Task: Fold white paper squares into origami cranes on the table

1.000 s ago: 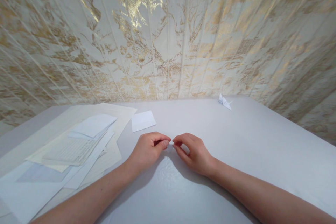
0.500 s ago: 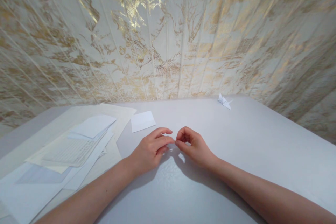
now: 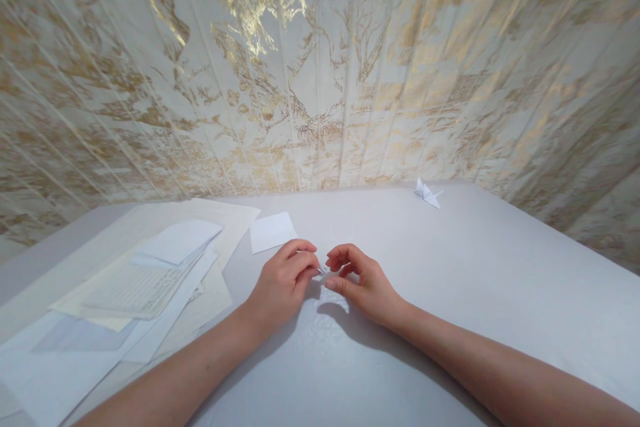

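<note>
Between the fingers of my left hand is a small folded piece of white paper, mostly covered by the fingertips. Its exact shape is too small to make out. My right hand is just to the right of it, thumb and fingers apart, with nothing visible between them. Both hands are over the white table. Beyond my left hand lies a blank white sheet, its near corner close to the knuckles.
A folded paper crane sits at the back right of the table. On the left, several loose papers, some with writing, overlap on larger cream sheets. A gold-patterned wall covering rises behind the table.
My right thumb and fingers have parted and drawn off the left fingertips. My left hand has shifted slightly left and its fingers have curled in around the paper piece.
</note>
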A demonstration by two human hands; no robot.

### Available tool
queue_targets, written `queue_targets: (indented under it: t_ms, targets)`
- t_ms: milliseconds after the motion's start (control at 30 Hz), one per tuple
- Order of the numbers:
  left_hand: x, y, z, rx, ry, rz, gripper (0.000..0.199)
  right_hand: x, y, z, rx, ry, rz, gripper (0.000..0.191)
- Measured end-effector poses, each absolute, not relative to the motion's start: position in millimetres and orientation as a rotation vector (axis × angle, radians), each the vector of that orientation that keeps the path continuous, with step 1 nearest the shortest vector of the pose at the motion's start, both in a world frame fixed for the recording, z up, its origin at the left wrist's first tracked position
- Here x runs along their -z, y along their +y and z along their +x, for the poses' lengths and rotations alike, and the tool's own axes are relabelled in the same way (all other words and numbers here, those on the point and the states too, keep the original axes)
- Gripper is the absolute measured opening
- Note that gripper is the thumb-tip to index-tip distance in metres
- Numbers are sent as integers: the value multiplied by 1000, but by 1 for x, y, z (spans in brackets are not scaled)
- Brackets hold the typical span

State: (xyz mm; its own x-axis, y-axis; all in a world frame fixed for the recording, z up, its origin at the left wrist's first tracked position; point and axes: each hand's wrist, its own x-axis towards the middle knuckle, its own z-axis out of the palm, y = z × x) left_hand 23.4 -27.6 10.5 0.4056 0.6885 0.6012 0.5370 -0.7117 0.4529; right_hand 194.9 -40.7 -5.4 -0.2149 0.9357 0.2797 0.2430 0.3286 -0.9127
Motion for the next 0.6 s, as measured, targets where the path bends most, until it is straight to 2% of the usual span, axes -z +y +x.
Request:
queue_targets:
  t_ms: [67,167,367,600]
  targets:
    - [-14,-28,25,-1206,1173,2293,15,7,-41,195,-959,-1674,-1105,21]
    - [-16,-29,27,-1180,1206,2107,12,9,-42,194,-898,-1737,-1148,3]
    - [-9,-30,28,-1134,1163,2005,11,12,-42,195,-682,-1786,-1146,9]
    - [-7,-27,27,-1159,1317,2123,9,15,-40,196,-542,-1770,-1129,6]
